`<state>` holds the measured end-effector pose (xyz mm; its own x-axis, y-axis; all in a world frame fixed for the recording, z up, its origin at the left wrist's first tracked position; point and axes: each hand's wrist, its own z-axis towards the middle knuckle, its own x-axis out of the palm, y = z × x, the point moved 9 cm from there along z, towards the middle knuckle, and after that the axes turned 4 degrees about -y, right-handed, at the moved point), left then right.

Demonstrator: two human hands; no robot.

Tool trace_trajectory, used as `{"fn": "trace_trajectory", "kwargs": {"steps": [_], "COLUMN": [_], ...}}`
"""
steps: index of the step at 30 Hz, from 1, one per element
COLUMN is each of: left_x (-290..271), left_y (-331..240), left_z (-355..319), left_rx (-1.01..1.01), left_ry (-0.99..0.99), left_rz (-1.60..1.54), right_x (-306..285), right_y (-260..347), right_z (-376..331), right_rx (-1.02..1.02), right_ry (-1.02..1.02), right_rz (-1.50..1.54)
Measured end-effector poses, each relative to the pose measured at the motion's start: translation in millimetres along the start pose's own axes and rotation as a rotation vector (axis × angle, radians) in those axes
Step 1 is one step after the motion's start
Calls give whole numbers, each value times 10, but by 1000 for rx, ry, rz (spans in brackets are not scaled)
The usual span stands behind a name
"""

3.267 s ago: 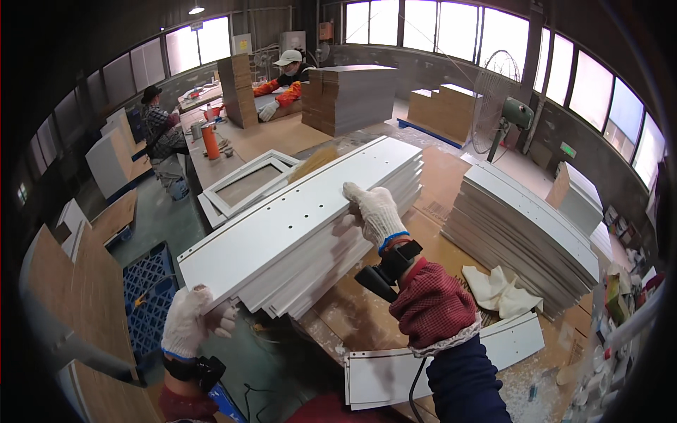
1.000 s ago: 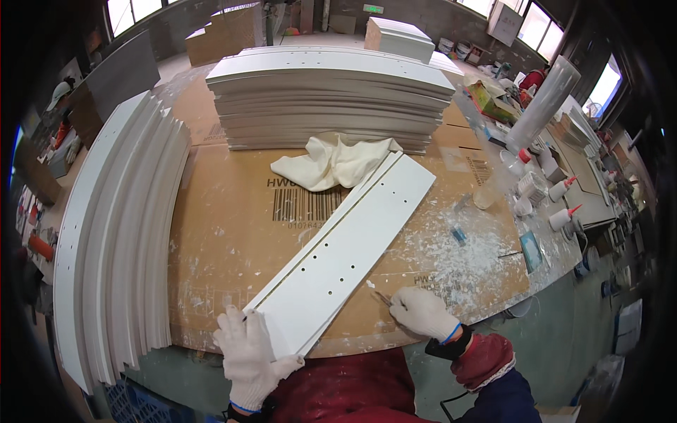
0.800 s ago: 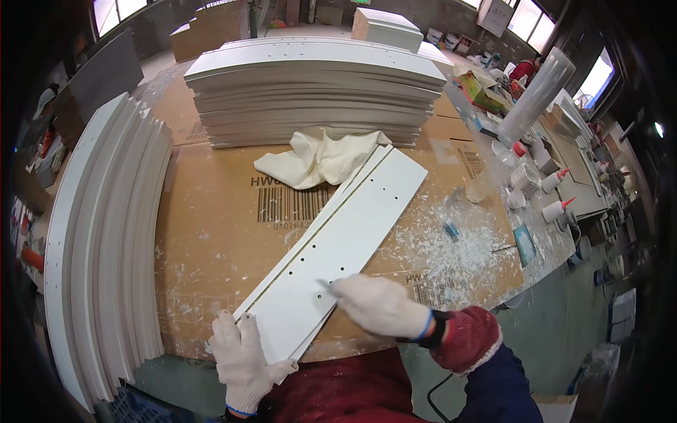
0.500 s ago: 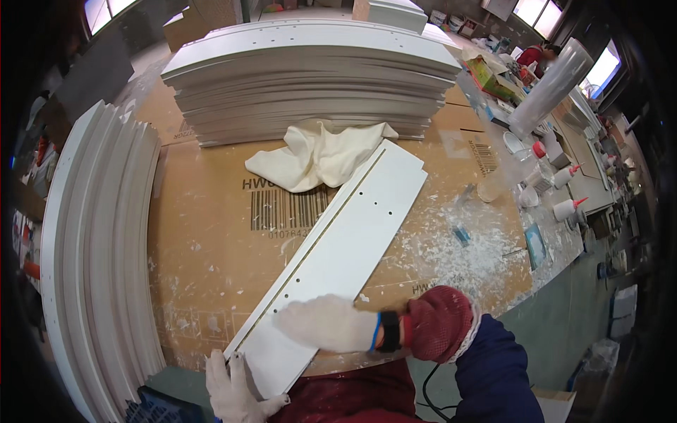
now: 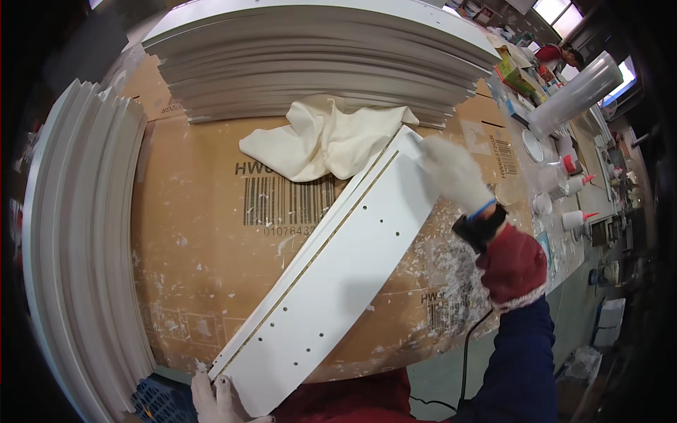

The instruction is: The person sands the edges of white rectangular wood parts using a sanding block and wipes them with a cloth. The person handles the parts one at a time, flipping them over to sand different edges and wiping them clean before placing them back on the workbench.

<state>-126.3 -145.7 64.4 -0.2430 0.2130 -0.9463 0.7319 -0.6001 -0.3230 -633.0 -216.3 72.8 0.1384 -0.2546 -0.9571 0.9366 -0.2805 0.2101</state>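
A long white drilled panel with a narrow groove lies diagonally across the cardboard-covered table. A pale strip shows along its left side, perhaps another panel beneath. My left hand, in a whitish glove, grips the near corner, its fingertips over the edge and its lower part cut off by the frame. My right hand, gloved too and with a black band at the wrist, is over the far right end of the panel. Motion smears its fingers, and I cannot tell whether it holds anything. A cream cloth lies beside the panel's far end.
Tall stacks of white panels stand at the back and along the left. To the right are squeeze bottles, a clear film roll and scattered white flakes. A dark cable hangs by my right arm. Another person is far right.
My right hand has swept from the panel's near part up to its far right end. My left hand stays at the near corner. The whole view has shifted slightly.
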Motion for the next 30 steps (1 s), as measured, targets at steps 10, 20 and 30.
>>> {"fn": "trace_trajectory", "kwargs": {"steps": [10,20,30], "left_x": [37,482,879], "left_y": [100,953,433], "left_z": [-174,-981,-845], "left_rx": [21,-874,-1109], "left_ry": [7,-458,-133], "left_rz": [10,-1250,-1717], "right_x": [416,121,263], "right_y": [832,431,938], "right_z": [-274,-106,-336], "right_rx": [-351,75,-21], "right_ry": [93,63,-55], "right_rz": [147,-62,-165]}}
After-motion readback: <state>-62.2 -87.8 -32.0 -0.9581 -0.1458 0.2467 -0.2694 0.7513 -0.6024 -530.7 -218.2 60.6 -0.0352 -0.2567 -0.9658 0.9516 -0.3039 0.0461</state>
